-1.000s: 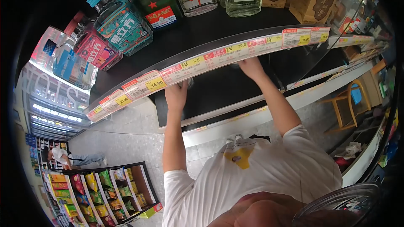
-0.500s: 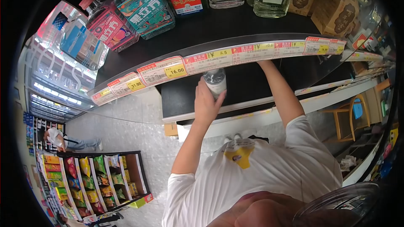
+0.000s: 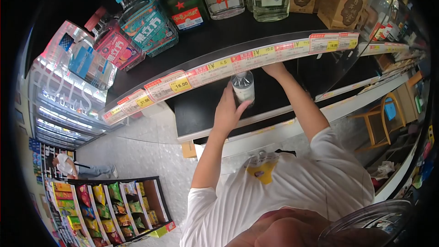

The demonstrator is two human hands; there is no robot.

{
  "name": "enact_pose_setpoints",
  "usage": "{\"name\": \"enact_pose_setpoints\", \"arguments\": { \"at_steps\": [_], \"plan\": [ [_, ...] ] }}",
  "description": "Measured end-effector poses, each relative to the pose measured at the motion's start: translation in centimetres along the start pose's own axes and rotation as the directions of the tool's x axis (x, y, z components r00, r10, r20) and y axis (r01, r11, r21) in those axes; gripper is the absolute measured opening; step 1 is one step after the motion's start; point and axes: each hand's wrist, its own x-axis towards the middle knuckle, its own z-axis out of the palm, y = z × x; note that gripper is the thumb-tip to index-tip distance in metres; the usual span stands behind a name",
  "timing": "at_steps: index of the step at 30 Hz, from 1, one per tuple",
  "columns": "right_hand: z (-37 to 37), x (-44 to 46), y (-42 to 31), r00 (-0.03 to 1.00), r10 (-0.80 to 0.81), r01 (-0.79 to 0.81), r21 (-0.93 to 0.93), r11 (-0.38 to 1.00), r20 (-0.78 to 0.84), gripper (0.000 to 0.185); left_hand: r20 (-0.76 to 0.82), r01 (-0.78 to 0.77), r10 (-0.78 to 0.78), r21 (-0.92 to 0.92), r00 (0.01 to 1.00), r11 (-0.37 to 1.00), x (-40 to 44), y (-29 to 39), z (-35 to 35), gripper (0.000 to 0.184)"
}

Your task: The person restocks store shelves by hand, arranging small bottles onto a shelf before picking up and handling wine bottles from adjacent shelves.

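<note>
My left hand (image 3: 227, 111) is around the lower left side of a clear bottle (image 3: 244, 88) with a pale label and a light cap. Its fingers run along the bottle's left side, and the thumb crosses near the base. The bottle is over the black lower shelf (image 3: 201, 116), below the price strip of the shelf above. My right hand (image 3: 276, 69) reaches in under that price strip (image 3: 247, 61), to the right of the bottle. Its fingers are hidden by the strip, so what they touch does not show.
Liquor bottles, including a teal-labelled bottle (image 3: 148, 29) and a green bottle (image 3: 185, 7), stand on the upper shelf (image 3: 215, 36) beside brown paper-wrapped packages (image 3: 345, 7). Lower left are a snack rack (image 3: 155, 196) and a person (image 3: 75, 167). A wooden chair (image 3: 379, 121) stands at right.
The bottle and my left hand have shifted slightly right in view. More of my right hand shows below the price strip. The view itself has turned a little, moving the upper bottles leftward.
</note>
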Motion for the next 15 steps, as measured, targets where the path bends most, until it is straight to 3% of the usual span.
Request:
{"name": "enact_pose_setpoints", "arguments": {
  "at_steps": [1,2,3,4,6,7,8,10,12,15],
  "plan": [
    [-1.1,-0.9,-1.5,0.999,0.041,-0.041,0.027,0.999,0.014,0.035,0.030,0.075,-0.069,-0.253,0.997,0.965,-0.4,-0.8,-0.5,0.089],
    [-2.2,-1.6,-3.1,0.996,0.079,-0.081,0.054,0.995,0.030,0.037,-0.046,0.037,-0.057,-0.358,0.997,0.933,-0.5,-2.1,-0.7,0.086],
    [-3.2,-2.3,-4.8,0.971,0.200,-0.228,0.252,0.940,0.132,0.043,-0.131,0.052,-0.116,-0.412,0.985,0.909,-0.1,-1.8,-1.7,0.080],
    [-4.3,-3.2,-6.5,0.921,0.292,-0.379,0.420,0.824,0.258,0.048,-0.210,0.084,-0.164,-0.346,0.964,0.934,0.7,-3.0,-2.3,0.072],
    [-4.2,-5.3,-7.8,0.953,0.126,-0.258,0.517,0.816,0.277,0.063,-0.352,0.015,-0.126,-0.303,0.927,0.953,3.2,-6.4,-3.1,0.050],
    [-3.8,-6.4,-8.4,0.960,0.069,-0.209,0.530,0.822,0.271,0.070,-0.437,-0.024,0.009,-0.029,0.900,0.999,4.5,-5.8,-4.1,0.042],
    [-3.3,-7.3,-9.4,0.964,0.013,-0.160,0.541,0.826,0.265,0.077,-0.349,0.008,0.008,0.043,0.937,0.999,5.7,-8.0,-4.9,0.037],
    [-3.5,-8.1,-12.3,0.970,-0.027,-0.064,0.362,0.930,0.242,0.090,-0.281,-0.043,0.135,0.310,0.950,0.950,8.2,-16.6,-4.3,0.033],
    [-2.1,-8.9,-11.8,0.973,0.031,-0.108,0.328,0.939,0.231,0.091,-0.325,-0.114,0.213,0.299,0.921,0.948,10.1,-23.4,-2.9,0.034],
    [-2.2,-9.0,-12.1,0.985,0.034,-0.079,0.269,0.960,0.168,0.088,-0.289,0.011,0.108,0.383,0.951,0.924,11.7,-22.8,-2.3,0.035]
  ]
}}
